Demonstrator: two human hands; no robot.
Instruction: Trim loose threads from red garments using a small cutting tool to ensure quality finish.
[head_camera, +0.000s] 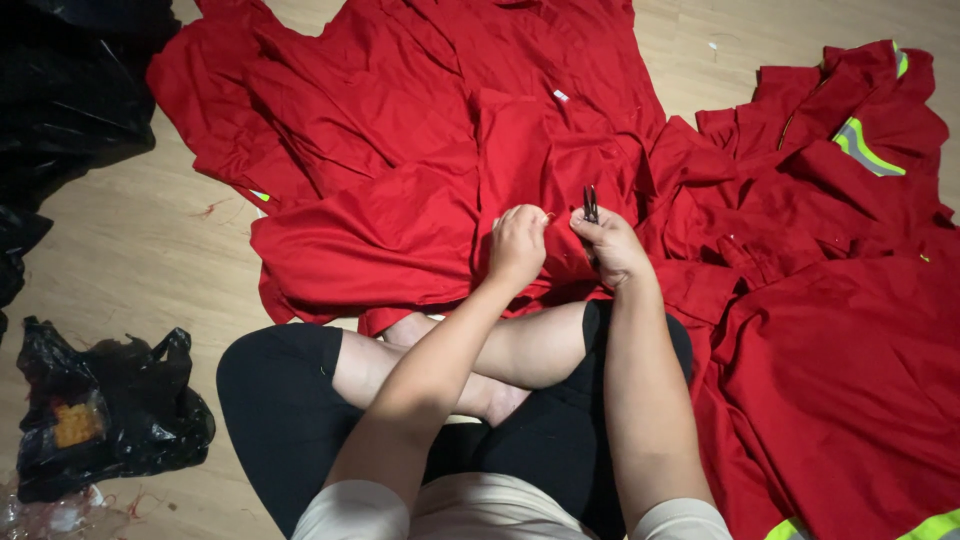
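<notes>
A red work garment (400, 150) lies spread on the wooden floor in front of my crossed legs. My left hand (517, 243) is closed, pinching a fold of this red cloth near its middle. Close beside it, my right hand (610, 245) grips small dark thread snips (590, 204), their tips pointing up and away from me just above the cloth. The two hands nearly touch. What lies under the left hand's fingers is hidden.
More red garments with yellow-green reflective strips (860, 145) are heaped on the right. A black plastic bag (110, 410) with something orange inside sits at the lower left. Dark plastic sheeting (70, 80) fills the upper left. Bare wooden floor (150, 250) shows between them.
</notes>
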